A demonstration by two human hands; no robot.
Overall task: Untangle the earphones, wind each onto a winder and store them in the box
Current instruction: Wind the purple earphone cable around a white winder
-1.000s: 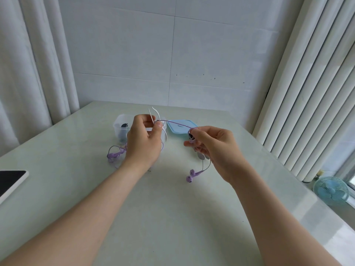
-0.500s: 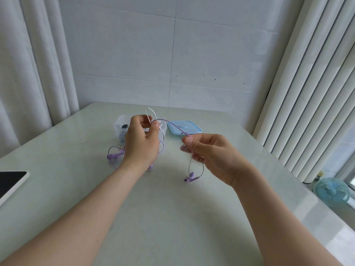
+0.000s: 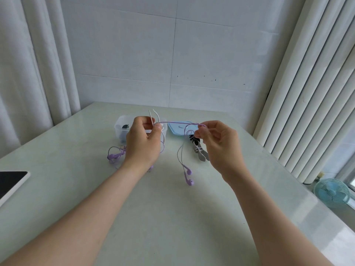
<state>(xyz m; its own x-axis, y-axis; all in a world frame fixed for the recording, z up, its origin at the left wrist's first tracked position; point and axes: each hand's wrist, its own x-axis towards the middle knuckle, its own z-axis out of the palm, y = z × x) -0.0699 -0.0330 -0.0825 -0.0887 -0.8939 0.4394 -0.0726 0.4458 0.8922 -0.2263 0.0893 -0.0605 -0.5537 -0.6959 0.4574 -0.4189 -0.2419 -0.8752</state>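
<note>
Cord from purple earphones (image 3: 180, 122), pinched taut between your left hand (image 3: 143, 143) and right hand (image 3: 221, 144), probably to open the tangle; left also pinches the white cord (image 3: 157, 116).

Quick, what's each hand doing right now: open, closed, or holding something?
Left hand: pinching the purple cable and white cable together.
Right hand: pinching the purple cable.
</note>
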